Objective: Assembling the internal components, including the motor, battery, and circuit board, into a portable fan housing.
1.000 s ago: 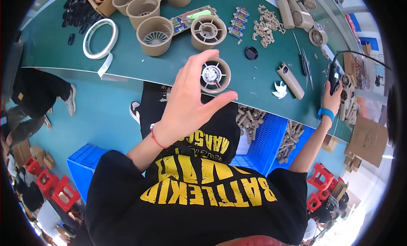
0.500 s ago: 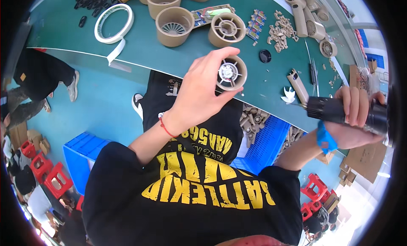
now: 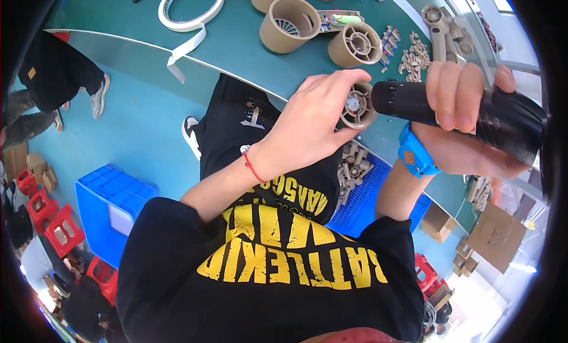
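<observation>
My left hand (image 3: 310, 115) is wrapped round a tan round fan housing (image 3: 368, 116), held at the bench's near edge. Spokes and a pale motor hub show in its open end, which faces right. In my right hand (image 3: 458, 100) is a black electric screwdriver (image 3: 399, 99), lying almost level. Its nose is at the housing's open end; the bit is hidden, so I cannot tell whether it touches a screw. Just beyond stands another tan housing (image 3: 338, 52) with a spoked ring inside, beside a tan cup-shaped housing (image 3: 273, 38).
A roll of white tape (image 3: 167, 22) lies at the far left of the green bench (image 3: 239, 47). Small tan parts (image 3: 414, 62) and handheld fan bodies (image 3: 436, 29) lie at the far right. Below the bench edge is a blue crate (image 3: 361, 204) with tan parts.
My right hand has brought the screwdriver leftward, up to the housing's open end. My left hand keeps its hold on the housing. The whole view has shifted somewhat.
</observation>
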`<state>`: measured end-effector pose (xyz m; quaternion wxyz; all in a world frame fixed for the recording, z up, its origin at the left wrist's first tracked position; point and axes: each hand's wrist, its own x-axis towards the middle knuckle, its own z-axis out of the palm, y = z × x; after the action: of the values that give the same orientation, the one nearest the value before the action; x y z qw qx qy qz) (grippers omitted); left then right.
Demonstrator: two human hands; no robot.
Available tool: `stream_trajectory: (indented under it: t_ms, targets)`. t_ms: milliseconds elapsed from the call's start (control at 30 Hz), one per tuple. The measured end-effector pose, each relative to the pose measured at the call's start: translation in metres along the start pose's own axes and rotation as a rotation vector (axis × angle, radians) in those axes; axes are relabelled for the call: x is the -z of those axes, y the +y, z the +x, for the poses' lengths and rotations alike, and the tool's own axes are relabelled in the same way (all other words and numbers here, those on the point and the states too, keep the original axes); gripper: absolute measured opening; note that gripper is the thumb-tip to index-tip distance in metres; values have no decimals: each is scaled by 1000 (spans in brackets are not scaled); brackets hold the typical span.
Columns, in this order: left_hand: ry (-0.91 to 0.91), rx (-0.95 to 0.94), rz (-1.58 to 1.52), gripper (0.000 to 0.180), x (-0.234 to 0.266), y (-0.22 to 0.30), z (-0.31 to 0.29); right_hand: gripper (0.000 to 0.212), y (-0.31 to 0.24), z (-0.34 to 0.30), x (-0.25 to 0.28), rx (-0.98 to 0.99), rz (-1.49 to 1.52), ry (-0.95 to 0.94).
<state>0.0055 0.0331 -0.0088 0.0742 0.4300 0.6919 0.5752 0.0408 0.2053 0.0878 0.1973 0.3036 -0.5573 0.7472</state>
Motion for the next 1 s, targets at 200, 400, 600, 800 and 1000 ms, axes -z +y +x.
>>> stream_trajectory:
  t_ms: [200, 400, 600, 800, 1000]
  targets:
    - [12, -10, -11, 64, 0, -3, -1, 84, 6, 0, 1, -50, 38, -26]
    - [13, -16, -21, 61, -1, -1, -1, 82, -2, 1, -4, -53, -26, -4]
    - [4, -5, -15, 60, -1, -1, 0, 83, 2, 3, -1, -87, 33, -52]
    - [-5, 6, -34, 60, 1, -1, 0, 82, 3, 4, -3, -61, -33, -32]
    - [-12, 15, -30, 61, 2, 1, 0, 84, 6, 3, -8, -13, -16, -21]
